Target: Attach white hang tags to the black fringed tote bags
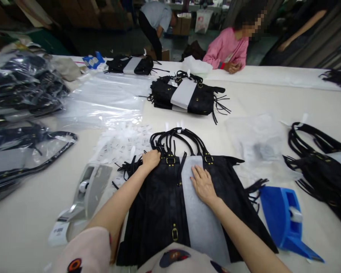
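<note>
1. Spreading the right hand (203,185) flat, its fingers (198,172) straight, slightly apart and gripping nothing, seems the right way to smooth the pale grey, papery strip (200,220) on the large black leather-like bag (163,197).
2. The bag lies flat on the cream-white tabletop (250,98), under both hands, between the grey plastic tape dispenser (98,182) and the blue plastic tape dispenser (280,212).
3. The left hand (151,159) rests at the bag's upper left corner, beside the looped black handles (200,144); its fingers curl downward, but whether they pinch the edge I cannot tell. That corner makes a good anchor.
4. Even palm pressure should hold the strip straight.
5. Mind the gold-coloured metal buckles (171,160) and the thin black tassels (133,165): either could catch.
</note>
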A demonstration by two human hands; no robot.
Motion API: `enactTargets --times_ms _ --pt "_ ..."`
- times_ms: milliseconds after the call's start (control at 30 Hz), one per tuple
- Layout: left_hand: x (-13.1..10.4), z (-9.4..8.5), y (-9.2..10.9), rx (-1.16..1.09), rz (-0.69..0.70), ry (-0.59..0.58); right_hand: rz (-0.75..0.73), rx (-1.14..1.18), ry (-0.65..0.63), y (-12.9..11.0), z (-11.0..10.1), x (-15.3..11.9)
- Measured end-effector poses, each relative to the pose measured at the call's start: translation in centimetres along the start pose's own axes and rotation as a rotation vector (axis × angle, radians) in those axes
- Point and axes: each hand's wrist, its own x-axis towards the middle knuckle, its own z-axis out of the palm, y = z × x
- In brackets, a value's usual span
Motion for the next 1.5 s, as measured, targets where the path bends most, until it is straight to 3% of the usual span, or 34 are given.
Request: enactTargets --times_ms 133,300,400,500,667,767,867,967,1033,1100,1167,1267,1333,1400,1500 --pt "0.5 1.5 1.3 -0.058 -0.085 0.017 -0.014 -0.001 0.061 -0.1 1.0 -0.6" --pt "0.6 2.0 0.7 -0.113 -0.158 0.104 -0.032 0.019 0.106 0.2 1.8 -0.7" --pt "1.7 1.3 -0.1 -0.136 -0.057 0.222 -0.035 0.011 0.1 0.1 1.5 -0.7" --pt "3.7 0.8 -0.7 -0.214 0.098 0.247 -0.029 -0.001 0.095 -0.1 1.2 -0.6" --pt "6.8 -0.4 -2.2 -0.415 0.075 0.242 -0.014 0.013 0.079 -0.4 0.9 -0.3" --pt "7.6 -2.9 -4.9 -0.577 -0.004 0.351 -0.004 0.049 0.079 -0.3 1.0 -0.4" --pt "6.8 -7.3 -8.5 -0.732 -0.079 0.543 0.004 0.089 0.073 0.2 1.3 -0.6" --pt "3.3 -11.8 -10.7 -0.952 -0.03 0.749 0.043 0.144 0.049 0.1 0.4 0.3" --pt "-0.3 -13.6 -10.1 -1.079 0.086 0.792 0.076 0.229 0.068 -1.0 -1.8 1.9" --pt "-4.2 -14.0 -7.8 -1.131 0.195 0.705 0.057 0.407 0.136 -3.3 -5.4 4.1" --pt "-7.8 -13.5 -4.7 -1.195 0.251 0.533 -0.048 0.675 0.169 -6.3 -9.2 6.5" --pt "-11.3 -11.8 -0.5 -1.337 0.314 0.237 -0.114 1.039 0.073 -10.3 -13.1 9.3" --pt "-12.1 -10.5 1.1 -1.414 0.336 0.128 -0.082 1.245 -0.033 -11.4 -13.6 10.0" --pt "-11.5 -9.1 1.7 -1.449 0.32 0.118 0.035 1.354 -0.134 -11.0 -13.0 9.9" --pt "-8.9 -6.3 1.3 -1.364 0.255 0.119 0.232 1.24 -0.151 -8.4 -11.4 9.1"
